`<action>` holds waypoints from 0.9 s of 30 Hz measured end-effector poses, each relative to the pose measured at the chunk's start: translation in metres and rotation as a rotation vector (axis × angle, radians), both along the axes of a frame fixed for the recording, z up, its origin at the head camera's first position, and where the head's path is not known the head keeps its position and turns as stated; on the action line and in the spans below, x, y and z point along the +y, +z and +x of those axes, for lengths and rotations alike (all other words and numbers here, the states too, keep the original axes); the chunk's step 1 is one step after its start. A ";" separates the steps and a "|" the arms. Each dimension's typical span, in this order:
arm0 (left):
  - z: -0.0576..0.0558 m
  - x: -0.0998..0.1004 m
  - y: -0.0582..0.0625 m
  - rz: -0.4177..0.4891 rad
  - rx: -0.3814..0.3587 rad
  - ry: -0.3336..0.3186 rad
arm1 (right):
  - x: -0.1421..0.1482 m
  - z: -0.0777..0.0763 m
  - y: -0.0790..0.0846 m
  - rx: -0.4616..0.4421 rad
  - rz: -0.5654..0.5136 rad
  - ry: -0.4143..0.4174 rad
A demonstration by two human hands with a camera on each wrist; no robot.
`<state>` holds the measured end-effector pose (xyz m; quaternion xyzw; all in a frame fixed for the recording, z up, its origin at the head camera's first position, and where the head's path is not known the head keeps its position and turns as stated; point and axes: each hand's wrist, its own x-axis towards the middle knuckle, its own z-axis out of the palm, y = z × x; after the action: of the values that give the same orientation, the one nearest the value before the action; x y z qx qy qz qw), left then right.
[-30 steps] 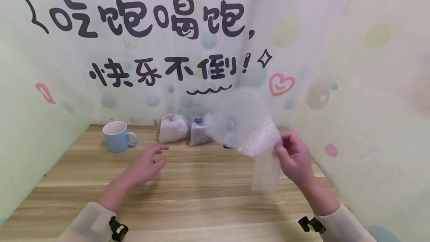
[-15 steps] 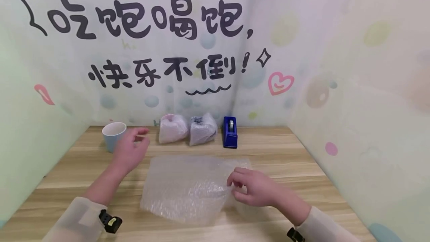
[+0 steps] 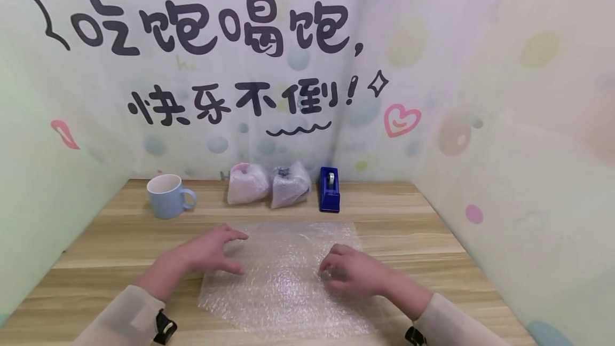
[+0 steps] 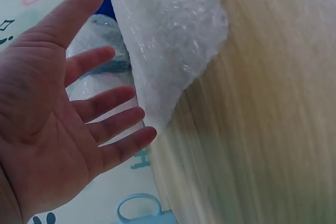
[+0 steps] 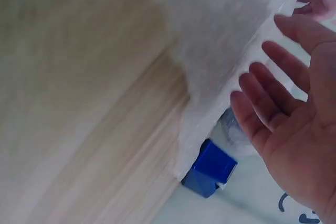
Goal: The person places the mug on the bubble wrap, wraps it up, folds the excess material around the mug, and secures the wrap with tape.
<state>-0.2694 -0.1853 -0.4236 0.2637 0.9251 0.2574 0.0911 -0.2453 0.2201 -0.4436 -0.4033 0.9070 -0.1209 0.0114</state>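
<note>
Ahead of me a pale wall (image 3: 202, 167) is rising, carrying bold black Chinese lettering and a pink heart outline. In front of it the wood-grain desk (image 3: 399, 204) is stretching between two lighter side walls. A see-through bubble wrap sheet (image 3: 288, 287) is lying spread out at the desk's near middle; I am taking its centre as my clock face. My left hand (image 3: 209, 252) is hovering by its edge towards 10 o'clock, thumb and fingers spreading wide apart. My right hand (image 3: 353, 271) is resting or hovering at 3 o'clock, I cannot tell which, its fingers bending loosely with a gap from the thumb. Well beyond the sheet, towards 10 o'clock, a light blue mug (image 3: 165, 199) is standing upright, its handle pointing to 3 o'clock. Two wrapped bundles are sitting side by side near the wall: the pinkish bundle (image 3: 247, 186) between 11 and 12, the greyish bundle (image 3: 290, 188) at 12. Just beside that one, at 1 o'clock, a dark blue tape dispenser (image 3: 329, 199) is standing.
</note>
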 end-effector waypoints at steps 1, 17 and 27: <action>0.000 0.001 -0.002 -0.007 -0.005 0.009 | 0.003 -0.003 -0.001 0.013 -0.008 -0.034; -0.004 0.002 -0.011 -0.090 -0.001 0.071 | 0.012 -0.029 0.000 -0.054 0.074 -0.146; -0.024 -0.020 -0.013 0.121 0.117 0.281 | 0.006 -0.031 0.004 -0.096 0.088 -0.172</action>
<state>-0.2932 -0.2057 -0.4367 0.1514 0.9394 0.3071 -0.0161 -0.2766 0.2260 -0.4391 -0.3168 0.9411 -0.1007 0.0623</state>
